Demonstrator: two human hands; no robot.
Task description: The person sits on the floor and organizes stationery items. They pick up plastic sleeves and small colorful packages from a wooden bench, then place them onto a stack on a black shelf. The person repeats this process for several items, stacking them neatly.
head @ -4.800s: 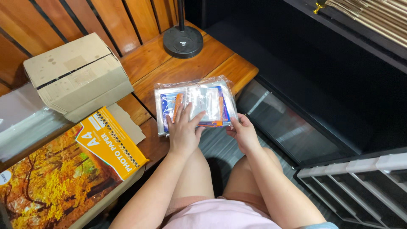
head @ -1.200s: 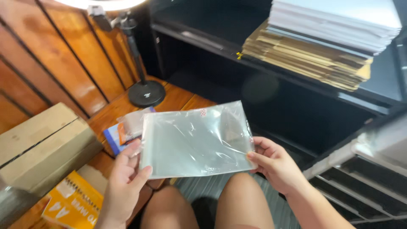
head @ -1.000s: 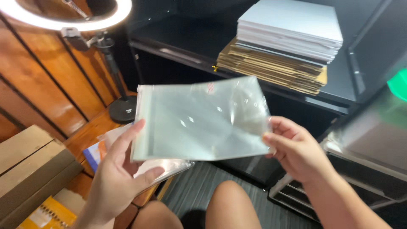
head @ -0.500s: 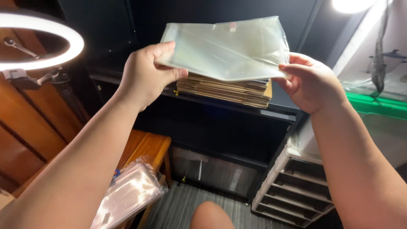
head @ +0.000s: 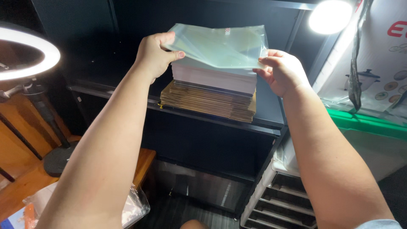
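We have both arms raised to the shelf (head: 263,121); left hand (head: 154,53) pinched on the left edge of the clear plastic sleeve (head: 220,46), thumb on top and pointing toward 3 o'clock, fingers curled under; right hand (head: 282,72) pinched on the sleeve's right edge, fingertips at the corner; so the sleeve is held flat between both hands, at 12 o'clock in the head view, just above the stack of white sheets (head: 214,78); we cannot tell whether it touches the top sheet; a small red-and-white tab sits on the sleeve's far edge; the white stack rests on a stack of brown card (head: 207,101), which sits on the dark shelf; below the shelf, at 6 o'clock, a dark recess with a shiny panel; at 5 o'clock a set of grey drawers (head: 288,199); at 9 o'clock a lit ring light (head: 53,53) on a stand with a round black base on the wooden desk (head: 21,186); at 7 o'clock a pile of more clear sleeves (head: 135,205) on the desk edge, under our left forearm; at 1 o'clock a bright round lamp (head: 330,17); at 3 o'clock a green ledge (head: 369,123) and a white poster with a picture of a cooker behind it.
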